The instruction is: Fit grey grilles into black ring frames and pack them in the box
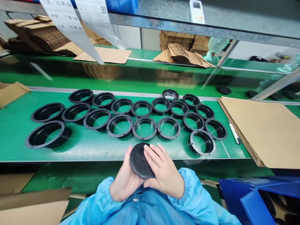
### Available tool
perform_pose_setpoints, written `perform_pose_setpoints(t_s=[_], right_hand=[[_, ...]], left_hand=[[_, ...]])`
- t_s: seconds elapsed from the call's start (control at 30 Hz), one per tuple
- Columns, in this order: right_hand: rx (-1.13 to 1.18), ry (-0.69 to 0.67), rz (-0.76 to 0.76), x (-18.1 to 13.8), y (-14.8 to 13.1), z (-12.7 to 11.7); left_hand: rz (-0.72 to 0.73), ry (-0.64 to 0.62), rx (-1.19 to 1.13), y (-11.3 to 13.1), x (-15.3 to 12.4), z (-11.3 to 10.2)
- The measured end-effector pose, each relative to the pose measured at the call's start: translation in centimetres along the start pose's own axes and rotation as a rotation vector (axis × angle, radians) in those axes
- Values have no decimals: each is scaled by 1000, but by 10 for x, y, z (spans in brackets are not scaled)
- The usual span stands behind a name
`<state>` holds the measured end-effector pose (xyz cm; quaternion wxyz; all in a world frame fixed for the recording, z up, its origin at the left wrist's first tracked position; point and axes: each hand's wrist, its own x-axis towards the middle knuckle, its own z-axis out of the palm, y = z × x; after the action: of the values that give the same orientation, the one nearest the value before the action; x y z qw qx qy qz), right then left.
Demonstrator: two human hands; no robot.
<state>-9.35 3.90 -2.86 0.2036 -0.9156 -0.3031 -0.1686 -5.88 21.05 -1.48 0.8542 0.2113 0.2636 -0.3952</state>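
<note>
A round black cone-shaped part (138, 160) is held between both hands just in front of the green bench's near edge. My left hand (124, 181) cups it from below and the left. My right hand (164, 172) lies over its right side with fingers spread across it. Both wrists wear light blue sleeves. Beyond the hands, several black plastic rings (144, 128) lie in rows on the green work surface (93, 147).
A stack of flat brown cardboard sheets (264, 131) lies at the right. A blue bin (255, 200) stands at the lower right. Cardboard pieces (35, 206) sit at the lower left. A second green shelf behind holds more cardboard (105, 54) and a small fan (214, 47).
</note>
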Motion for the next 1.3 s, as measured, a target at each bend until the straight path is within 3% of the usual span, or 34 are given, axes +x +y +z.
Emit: perform_pose_setpoints(t_s=[0.33,0.43,0.5,0.63,0.7,0.8,1.13,1.3], right_hand=[[165,-102,186,-15,-3,-9],[220,-120,176,-1,1,-11],[197,-55,188,18,10,-12],[-78,106,233,73,42,0],[-198,80,202,97,56,11],[-307,8,143,114,63,27],[-302,-75,158,71,21,50],[-244,-64,92,86,20,18]], left_hand=[[-60,-148,120,-15,8,10],[-25,-232,153,-13,7,2],[35,-270,197,-8,6,-6],[220,-97,298,7,4,-20],[261,-32,289,13,1,-27],[281,-29,236,20,-4,-39],[452,61,223,33,-18,-66],[492,79,217,33,-22,-64]])
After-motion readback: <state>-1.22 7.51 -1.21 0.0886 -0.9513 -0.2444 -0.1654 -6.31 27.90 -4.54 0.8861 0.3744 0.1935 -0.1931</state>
